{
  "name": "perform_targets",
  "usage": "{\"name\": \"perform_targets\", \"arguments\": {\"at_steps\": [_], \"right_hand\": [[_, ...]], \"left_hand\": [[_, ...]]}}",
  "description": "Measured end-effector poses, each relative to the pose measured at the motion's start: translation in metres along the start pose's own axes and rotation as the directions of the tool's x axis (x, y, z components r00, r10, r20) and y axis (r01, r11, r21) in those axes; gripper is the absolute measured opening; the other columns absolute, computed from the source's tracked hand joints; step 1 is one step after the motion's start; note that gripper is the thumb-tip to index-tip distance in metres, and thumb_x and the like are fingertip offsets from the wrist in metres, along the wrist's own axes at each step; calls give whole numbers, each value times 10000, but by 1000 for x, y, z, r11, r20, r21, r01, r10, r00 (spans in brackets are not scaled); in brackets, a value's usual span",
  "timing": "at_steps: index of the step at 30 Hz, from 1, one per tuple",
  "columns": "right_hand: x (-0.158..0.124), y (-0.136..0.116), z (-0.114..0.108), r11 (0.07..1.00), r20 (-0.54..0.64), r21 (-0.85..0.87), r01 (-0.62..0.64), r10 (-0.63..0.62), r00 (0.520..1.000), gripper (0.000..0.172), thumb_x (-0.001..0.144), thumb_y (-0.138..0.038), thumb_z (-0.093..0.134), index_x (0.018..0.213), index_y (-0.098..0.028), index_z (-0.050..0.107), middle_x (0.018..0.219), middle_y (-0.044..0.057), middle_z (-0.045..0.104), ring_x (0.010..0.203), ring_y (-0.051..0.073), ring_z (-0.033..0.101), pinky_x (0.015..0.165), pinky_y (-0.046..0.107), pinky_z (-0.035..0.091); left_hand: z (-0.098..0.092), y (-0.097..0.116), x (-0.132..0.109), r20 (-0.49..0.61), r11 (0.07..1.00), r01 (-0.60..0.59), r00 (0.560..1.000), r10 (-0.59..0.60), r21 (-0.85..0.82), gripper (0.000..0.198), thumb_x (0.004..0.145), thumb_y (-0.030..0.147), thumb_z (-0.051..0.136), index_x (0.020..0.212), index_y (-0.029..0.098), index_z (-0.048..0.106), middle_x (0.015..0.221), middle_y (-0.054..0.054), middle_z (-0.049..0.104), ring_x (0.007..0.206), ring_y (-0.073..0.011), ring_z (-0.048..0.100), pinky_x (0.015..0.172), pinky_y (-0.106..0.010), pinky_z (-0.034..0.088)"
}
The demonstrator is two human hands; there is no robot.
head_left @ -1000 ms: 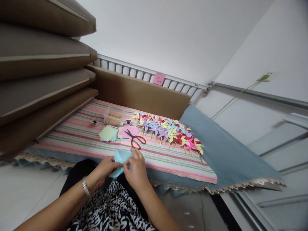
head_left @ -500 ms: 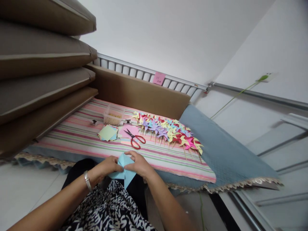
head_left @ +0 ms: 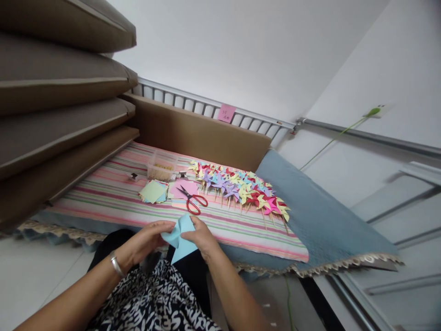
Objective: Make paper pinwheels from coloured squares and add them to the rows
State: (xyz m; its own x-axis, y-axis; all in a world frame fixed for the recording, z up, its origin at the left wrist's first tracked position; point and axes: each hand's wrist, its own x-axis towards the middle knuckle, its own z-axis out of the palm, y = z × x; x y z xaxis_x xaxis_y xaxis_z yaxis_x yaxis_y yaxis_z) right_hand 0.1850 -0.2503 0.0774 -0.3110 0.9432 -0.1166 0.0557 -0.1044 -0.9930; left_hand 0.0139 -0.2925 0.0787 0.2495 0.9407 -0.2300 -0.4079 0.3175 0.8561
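A light blue paper pinwheel (head_left: 182, 236), cut and partly folded, hangs over my lap at the table's front edge. My right hand (head_left: 203, 238) pinches its right side, the thumb lying across the front. My left hand (head_left: 149, 241), with a silver bangle at the wrist, is beside the left blade. Its fingers are stretched out and the fingertips reach the paper's edge. Just beyond the paper lie red-handled scissors (head_left: 192, 200), blades pointing up and left. Farther right, rows of finished paper pinwheels (head_left: 241, 188) on sticks lie in many colours.
On the striped cloth (head_left: 113, 191) are a stack of square papers (head_left: 154, 191), pink paper (head_left: 176, 188), a clear plastic box (head_left: 161, 166) with small yellowish things, and a binder clip (head_left: 132, 176). Brown cushions (head_left: 69, 96) are piled at left. A pink note (head_left: 226, 113) hangs on the radiator.
The left hand has loosened from the paper and moved slightly left, its fingers straightening. The pinwheel has turned and tilted in the right hand, which keeps its pinch.
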Motion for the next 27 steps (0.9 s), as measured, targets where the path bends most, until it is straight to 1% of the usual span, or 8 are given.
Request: {"name": "perform_targets", "arguments": {"at_steps": [4,9,17,19,21,22,24,27], "right_hand": [[1,6,7,994,-57,108,7,0,998,368,561,-142,645,925,-190,619,712,-25,649,608,154,581,561,243,448],[1,13,17,984,-131,175,29,-6,991,384,569,-158,653,950,-182,605,691,-32,638,603,149,571,560,239,452],[1,17,25,977,-119,208,43,-18,993,379,622,-206,656,991,-177,571,706,-23,642,595,150,583,586,262,475],[-4,18,21,987,-136,133,89,-71,988,398,684,-238,632,1069,-177,549,723,-10,634,623,160,594,622,285,490],[-14,19,13,975,-172,-76,210,-221,960,369,747,-227,584,1112,-184,552,778,15,629,685,171,601,680,312,499],[-19,19,9,931,-159,-217,293,-330,931,349,765,-197,562,1114,-195,569,841,34,632,757,181,605,739,330,497],[-31,20,1,770,-51,-458,445,-522,851,350,773,-119,528,1096,-229,610,1019,67,620,951,205,577,884,371,454],[-42,19,-5,537,120,-630,561,-646,754,366,776,-57,513,1048,-258,656,1244,82,539,1177,233,454,1013,420,358]], "left_hand": [[2,-15,-3,9,993,-16,1000,17,-114,186,692,302,731,817,166,714,794,-63,711,722,-168,626,721,-267,470],[7,-30,7,-107,991,-76,992,64,-109,219,646,265,767,800,120,712,716,-75,720,660,-160,631,692,-251,474],[11,-25,7,-249,991,-103,965,78,-88,200,609,266,751,710,102,697,601,-58,697,526,-144,596,545,-230,462],[9,-20,6,-296,994,-85,953,62,-68,201,583,261,748,694,106,684,580,-56,688,506,-153,591,505,-237,455],[7,-14,6,-336,996,-68,941,46,-52,181,557,245,743,648,112,661,548,-48,673,480,-152,577,472,-238,444],[6,-12,6,-347,997,-64,937,43,-47,169,545,233,739,627,114,649,536,-44,667,472,-149,571,467,-237,441],[4,-9,6,-351,997,-64,935,45,-42,162,529,215,731,620,114,642,534,-40,663,472,-146,568,472,-237,443],[4,-9,6,-337,998,-50,941,38,-27,177,529,221,724,637,111,636,519,-30,650,448,-139,548,451,-236,424]]}}
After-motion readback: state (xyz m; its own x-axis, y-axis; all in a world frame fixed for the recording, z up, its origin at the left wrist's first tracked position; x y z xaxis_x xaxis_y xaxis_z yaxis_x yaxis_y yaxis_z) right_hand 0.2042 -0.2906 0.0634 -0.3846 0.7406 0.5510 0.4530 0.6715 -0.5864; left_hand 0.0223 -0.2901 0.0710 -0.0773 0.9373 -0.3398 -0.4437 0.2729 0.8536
